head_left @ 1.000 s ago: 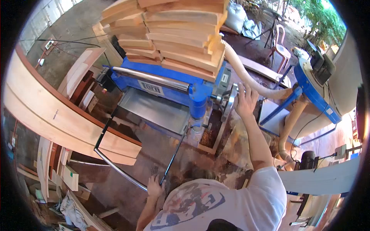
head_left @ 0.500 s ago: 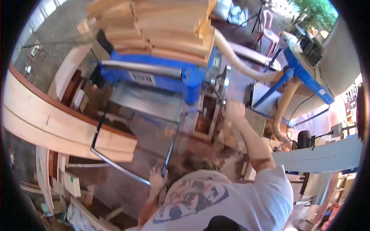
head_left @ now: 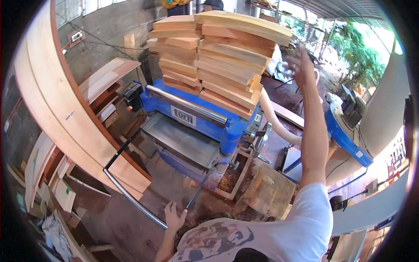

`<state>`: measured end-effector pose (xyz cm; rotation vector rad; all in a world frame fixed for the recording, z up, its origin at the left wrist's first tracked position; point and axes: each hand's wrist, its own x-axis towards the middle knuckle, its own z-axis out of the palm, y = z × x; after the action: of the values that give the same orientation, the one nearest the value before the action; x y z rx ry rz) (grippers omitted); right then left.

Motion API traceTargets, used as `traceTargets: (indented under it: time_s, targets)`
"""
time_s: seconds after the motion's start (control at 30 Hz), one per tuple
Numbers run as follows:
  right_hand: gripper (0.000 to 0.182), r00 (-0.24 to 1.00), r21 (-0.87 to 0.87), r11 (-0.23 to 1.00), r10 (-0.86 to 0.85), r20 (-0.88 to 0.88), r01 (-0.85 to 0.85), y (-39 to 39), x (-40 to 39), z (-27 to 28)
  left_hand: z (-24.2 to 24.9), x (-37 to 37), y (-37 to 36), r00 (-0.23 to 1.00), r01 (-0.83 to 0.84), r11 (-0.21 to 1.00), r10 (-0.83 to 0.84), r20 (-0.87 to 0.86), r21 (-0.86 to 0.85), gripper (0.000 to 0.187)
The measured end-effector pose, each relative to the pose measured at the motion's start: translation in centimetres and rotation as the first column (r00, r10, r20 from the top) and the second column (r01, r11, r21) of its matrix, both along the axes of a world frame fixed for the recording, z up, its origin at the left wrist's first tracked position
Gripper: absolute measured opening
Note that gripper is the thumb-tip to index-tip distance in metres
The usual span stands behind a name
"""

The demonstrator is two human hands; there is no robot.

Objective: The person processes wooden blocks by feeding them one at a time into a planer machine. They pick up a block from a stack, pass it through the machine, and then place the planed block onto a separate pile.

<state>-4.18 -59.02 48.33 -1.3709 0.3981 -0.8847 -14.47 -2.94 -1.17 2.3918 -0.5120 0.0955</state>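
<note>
My right hand (head_left: 301,67) is raised with its fingers apart, just right of the stack's top board (head_left: 244,25). It holds nothing, and a small gap seems to separate it from the wood. Below it is the handwheel (head_left: 262,137) on the side of a blue thickness planer (head_left: 192,107). Several thick wooden boards (head_left: 231,63) are piled in two columns on the planer. With fingers spread, my left hand (head_left: 174,217) rests at the near corner of the planer's metal roller frame (head_left: 135,198). The planer's flat bed (head_left: 181,139) bears no board.
A long wooden panel (head_left: 65,96) leans at the left, with more boards behind. A pale hose (head_left: 277,120) runs toward a blue dust collector (head_left: 349,135) at the right. A box of shavings (head_left: 231,177) and a worn wooden block (head_left: 268,187) sit beside the planer. Another person (head_left: 176,8) is partly visible behind.
My right hand has left the handwheel's handle and risen to beside the top of the board stack. My left hand stays at the frame's corner. The view has tilted upward.
</note>
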Motion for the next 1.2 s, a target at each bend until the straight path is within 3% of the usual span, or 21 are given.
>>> traceTargets:
  time_s: [0.1,0.17,0.27,0.37,0.4,0.47,0.5,0.57,0.6,0.67,0.7,0.73,0.77,0.8,0.87,0.93,1.0,1.03,1.07,1.13,1.2]
  targets:
    - [0.060,0.989,0.062,0.989,0.137,-0.050,-0.134,-1.6,5.3,4.3,-1.0,-0.3,0.0,0.993,-0.113,0.991,0.114,0.021,-0.067,0.064]
    - [0.047,0.998,0.109,0.992,0.067,0.008,-0.067,-1.1,6.7,4.9,-1.3,-0.8,0.5,0.980,-0.200,0.972,0.200,-0.012,-0.120,0.061]
    - [0.045,0.971,0.138,0.964,0.211,0.114,-0.226,-1.5,6.7,4.8,-0.1,-1.6,1.4,0.972,-0.235,0.945,0.235,-0.029,-0.228,0.056]
    - [0.043,0.983,-0.037,0.993,0.119,0.138,-0.115,5.4,3.1,4.0,0.6,0.1,2.9,0.882,-0.461,0.679,0.277,-0.383,-0.571,0.051]
    - [0.044,0.981,-0.121,0.989,0.101,0.167,-0.082,6.6,1.5,3.1,4.3,1.3,3.5,0.887,-0.440,0.688,0.231,-0.400,-0.577,0.054]
    - [0.047,0.966,-0.213,0.977,0.052,0.252,0.003,9.5,-1.8,1.6,12.0,4.9,4.1,0.815,-0.521,0.541,0.085,-0.574,-0.660,0.068]
    - [0.048,0.953,-0.213,0.975,0.009,0.303,0.058,11.1,-3.4,0.5,14.2,6.7,4.6,0.858,-0.432,0.439,-0.068,-0.509,-0.787,0.079]
    - [0.047,0.924,-0.173,0.978,0.172,0.343,-0.118,11.3,-5.7,-2.4,18.5,10.7,5.4,0.889,-0.222,0.245,-0.347,-0.299,-0.944,0.095]
    - [0.048,0.882,-0.132,0.930,0.367,0.294,-0.343,12.9,-6.7,-4.2,20.7,12.5,5.8,0.863,-0.105,0.161,-0.475,-0.170,-0.981,0.102]
    - [0.052,0.853,0.013,0.871,0.478,0.211,-0.491,16.6,-8.1,-9.0,24.1,14.9,6.7,0.763,-0.125,-0.034,-0.642,-0.074,-0.992,0.104]
    - [0.055,0.899,0.097,0.899,0.410,0.153,-0.427,18.6,-7.7,-12.5,24.9,16.0,7.5,0.702,-0.144,-0.133,-0.712,-0.006,-0.981,0.105]
    - [0.064,0.920,0.134,0.917,0.352,0.174,-0.376,20.9,-6.4,-16.1,23.3,16.9,9.9,0.662,-0.206,-0.149,-0.749,-0.026,-0.967,0.109]
    - [0.068,0.875,0.072,0.873,0.480,0.057,-0.483,27.0,-6.3,-14.6,24.0,15.8,11.1,0.700,-0.266,-0.152,-0.710,-0.082,-0.952,0.096]
    - [0.067,0.856,-0.024,0.857,0.511,-0.080,-0.514,29.3,-5.9,-15.3,22.4,15.2,13.5,0.709,-0.427,0.219,-0.521,-0.475,-0.877,0.075]
    - [0.061,0.794,-0.072,0.813,0.539,-0.280,-0.578,33.0,-4.2,-17.3,16.5,13.3,16.6,0.746,-0.360,0.290,-0.482,-0.460,-0.887,0.062]
    - [0.050,0.670,0.074,0.772,0.591,-0.449,-0.631,34.6,-2.4,-20.0,15.5,10.1,17.7,0.564,-0.645,0.149,-0.569,-0.598,-0.750,0.061]
    - [0.051,0.728,0.185,0.832,0.549,-0.410,-0.524,35.1,-0.2,-25.7,17.5,8.1,17.1,0.871,-0.135,0.469,-0.363,-0.330,-0.873,0.060]
    - [0.055,0.760,0.313,0.847,0.526,-0.382,-0.429,35.0,-0.1,-29.1,14.9,8.7,17.8,0.654,-0.470,0.279,-0.527,-0.543,-0.837,0.058]
    - [0.061,0.801,0.474,0.802,0.529,-0.280,-0.364,36.6,-0.8,-29.9,12.3,9.3,18.5,0.404,-0.810,0.082,-0.641,-0.652,-0.581,0.056]
    - [0.071,0.863,0.640,0.726,0.467,-0.194,-0.250,38.5,-2.3,-33.7,8.5,11.3,18.0,0.443,-0.772,0.125,-0.597,-0.669,-0.623,0.053]
    - [0.058,0.877,0.662,0.742,0.383,-0.290,-0.105,40.8,-4.9,-39.6,6.8,14.0,16.5,0.474,-0.746,0.129,-0.586,-0.657,-0.653,0.049]
